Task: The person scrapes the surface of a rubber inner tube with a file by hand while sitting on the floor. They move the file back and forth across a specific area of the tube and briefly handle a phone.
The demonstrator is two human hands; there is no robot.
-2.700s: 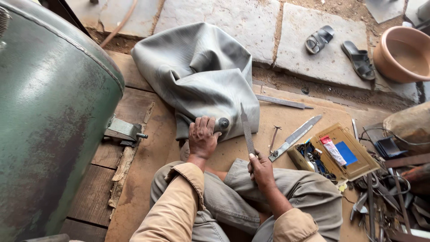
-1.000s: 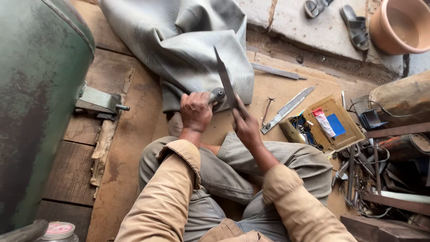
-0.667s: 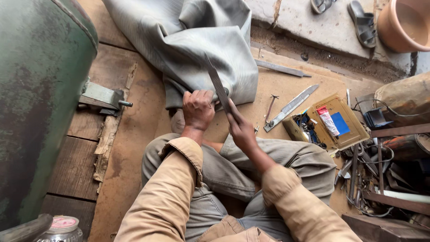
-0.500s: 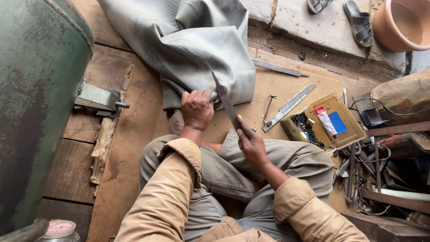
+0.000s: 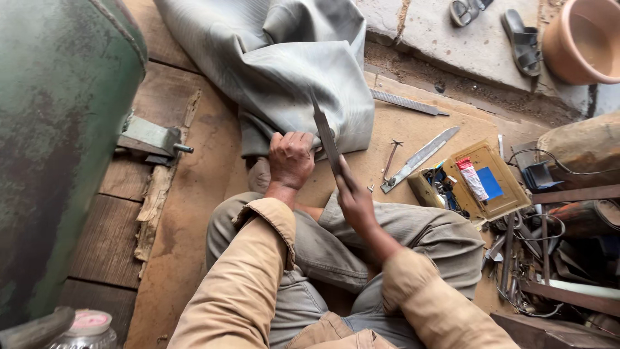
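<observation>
My right hand (image 5: 352,201) grips the lower end of a long flat metal blade (image 5: 325,134), which points up and away over the grey cloth (image 5: 297,71). My left hand (image 5: 290,158) is closed, pressing down at the near edge of that cloth, right beside the blade. What the left hand holds under its fingers is hidden. I sit cross-legged on a board floor, with my knees just below both hands.
A big green metal drum (image 5: 58,142) stands at the left. A second blade (image 5: 420,157), a small metal tool (image 5: 389,158) and an open wooden box of small items (image 5: 475,184) lie to the right. Scrap metal (image 5: 549,258) is piled at the right; sandals (image 5: 520,32) and a clay-coloured basin (image 5: 584,39) are beyond.
The right hand has swung the blade from right of the left hand in against it, sliding it lower. The view has shifted closer to the cloth.
</observation>
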